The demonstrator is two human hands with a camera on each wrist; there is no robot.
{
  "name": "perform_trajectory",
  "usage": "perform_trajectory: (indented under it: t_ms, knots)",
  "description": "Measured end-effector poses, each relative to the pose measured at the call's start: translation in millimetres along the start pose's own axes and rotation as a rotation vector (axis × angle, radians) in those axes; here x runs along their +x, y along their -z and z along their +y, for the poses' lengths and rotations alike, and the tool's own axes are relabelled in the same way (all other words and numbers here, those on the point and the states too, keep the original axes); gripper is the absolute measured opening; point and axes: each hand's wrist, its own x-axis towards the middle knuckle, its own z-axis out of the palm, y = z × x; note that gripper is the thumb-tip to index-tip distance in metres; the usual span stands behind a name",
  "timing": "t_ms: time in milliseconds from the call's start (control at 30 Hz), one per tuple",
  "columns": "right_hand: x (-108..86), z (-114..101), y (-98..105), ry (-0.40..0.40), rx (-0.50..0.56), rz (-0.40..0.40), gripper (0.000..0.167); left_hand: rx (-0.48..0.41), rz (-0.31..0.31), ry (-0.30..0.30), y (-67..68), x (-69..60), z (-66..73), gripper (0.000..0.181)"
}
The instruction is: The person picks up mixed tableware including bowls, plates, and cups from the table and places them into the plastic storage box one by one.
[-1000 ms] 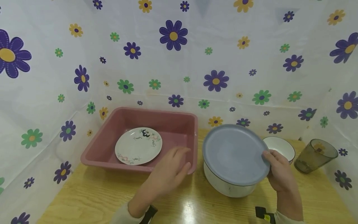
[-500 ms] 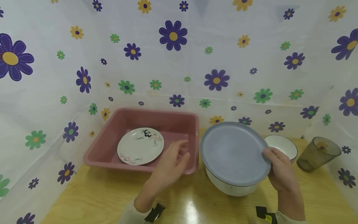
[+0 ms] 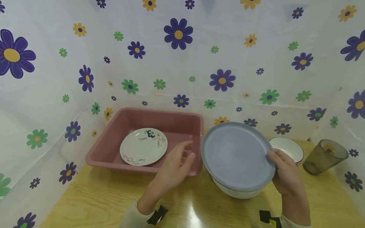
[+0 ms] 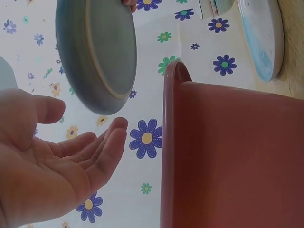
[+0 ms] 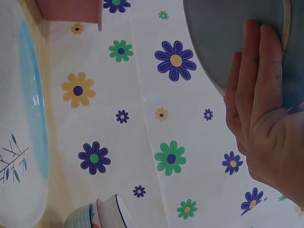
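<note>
My right hand [image 3: 288, 172] grips the right edge of a round blue-grey plate [image 3: 238, 155], thumb on top and fingers spread along its underside [image 5: 232, 28]. The plate is raised and tilted, partly hiding a white dish [image 3: 240, 193]. In the right wrist view that dish [image 5: 23, 156] shows a blue band and a leafy twig pattern. My left hand [image 3: 172, 167] is held with relaxed, slightly bent fingers over the front right of a pink basin [image 3: 196, 120], holding nothing. In the left wrist view its fingers [image 4: 111, 152] are apart from the plate [image 4: 95, 57].
A white plate [image 3: 142, 147] with floral print lies inside the basin. Behind my right hand stand white bowls [image 3: 288, 148], apparently stacked. A dark translucent glass [image 3: 325, 158] is at the far right of the wooden table [image 3: 94, 196]. Flower-patterned sheeting [image 3: 194, 60] walls the back and sides.
The blue-grey plate has shifted slightly left and up in my right hand's grip. My left hand has moved a little right, its fingers bending slightly more. Basin, bowls and glass stay put.
</note>
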Motion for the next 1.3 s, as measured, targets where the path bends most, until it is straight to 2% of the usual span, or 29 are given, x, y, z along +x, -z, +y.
perform_trajectory:
  t_ms: [333, 533, 833, 1000, 1300]
  knots:
    - [-1.6, -5, -7, 0.011, 0.018, -0.104, 0.03, -0.19, -0.057, 0.047, -4.3, 1.5, 1.0, 0.046]
    - [-0.2, -6, -13, -0.024, 0.013, -0.114, 0.029, -0.295, -0.078, 0.081, -4.3, 0.4, 2.4, 0.05]
    - [-1.3, -6, -18, -0.03, 0.036, -0.179, 0.027, -0.467, -0.082, 0.18, -5.0, 2.1, 1.3, 0.05]
    - [0.1, -5, -21, -0.034, 0.046, -0.238, 0.028, -0.504, -0.097, 0.205, -4.2, 2.7, 2.2, 0.05]
    - [0.7, -5, -25, -0.047, 0.052, -0.268, 0.028, -0.563, -0.11, 0.232, -3.4, 2.5, 5.0, 0.049]
